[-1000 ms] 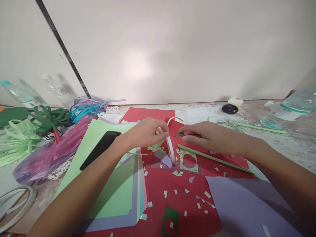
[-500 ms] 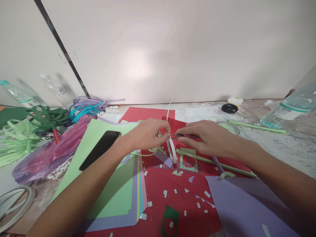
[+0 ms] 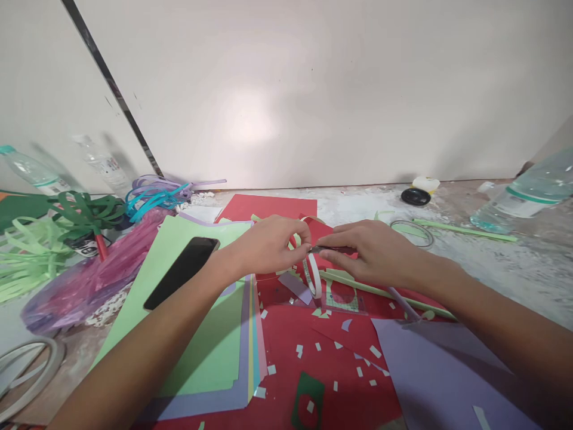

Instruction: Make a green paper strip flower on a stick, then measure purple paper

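Observation:
My left hand [image 3: 271,246] is closed in a pinch on a narrow roll of white tape [image 3: 317,282], which hangs below the fingertips. A thin pale strip curls by the same fingers; whether they grip it too I cannot tell. From the right, my right hand [image 3: 378,249] holds small dark scissors [image 3: 329,248], their tips meeting the left fingertips at the top of the roll. The handles are mostly hidden in the hand. Under both hands lies red paper [image 3: 286,334] strewn with small white scraps.
A stack of coloured sheets [image 3: 210,358] with a black phone [image 3: 182,272] on it lies left. Purple paper [image 3: 430,364] is at lower right. A green rolled stick [image 3: 380,291] lies beneath my right hand. Bottles [image 3: 523,203] and paper fringes [image 3: 89,212] stand near the wall.
The scissor blades, apart earlier, have come together at the left fingertips. The pale strip that stood upright above the left hand now bends over. Both hands have barely shifted.

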`<state>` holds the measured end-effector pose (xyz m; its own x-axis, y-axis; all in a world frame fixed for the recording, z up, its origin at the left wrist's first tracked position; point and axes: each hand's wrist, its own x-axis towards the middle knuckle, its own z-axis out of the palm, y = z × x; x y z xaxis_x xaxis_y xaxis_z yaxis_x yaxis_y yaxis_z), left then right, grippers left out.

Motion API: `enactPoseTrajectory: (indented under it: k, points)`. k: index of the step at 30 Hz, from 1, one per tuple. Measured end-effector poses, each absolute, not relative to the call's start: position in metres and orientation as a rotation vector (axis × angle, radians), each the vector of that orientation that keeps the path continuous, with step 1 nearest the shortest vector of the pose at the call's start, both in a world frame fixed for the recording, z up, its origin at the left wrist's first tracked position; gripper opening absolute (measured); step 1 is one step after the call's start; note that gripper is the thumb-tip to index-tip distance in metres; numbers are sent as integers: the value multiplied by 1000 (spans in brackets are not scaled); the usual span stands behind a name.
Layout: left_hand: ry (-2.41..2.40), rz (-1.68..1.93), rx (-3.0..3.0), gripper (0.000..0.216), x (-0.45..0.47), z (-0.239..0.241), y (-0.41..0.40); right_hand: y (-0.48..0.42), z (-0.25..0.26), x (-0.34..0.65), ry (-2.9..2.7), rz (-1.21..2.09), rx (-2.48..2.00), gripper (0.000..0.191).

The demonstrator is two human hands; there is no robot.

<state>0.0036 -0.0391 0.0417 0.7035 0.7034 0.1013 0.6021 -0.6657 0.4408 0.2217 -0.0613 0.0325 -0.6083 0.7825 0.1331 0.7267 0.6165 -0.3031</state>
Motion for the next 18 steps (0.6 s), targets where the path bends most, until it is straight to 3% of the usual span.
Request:
enactPoseTrajectory:
  k: [18]
  points:
    - [1019,347,2543,17,4,43,-39,-62,33,219,-2539,412,-1235,27]
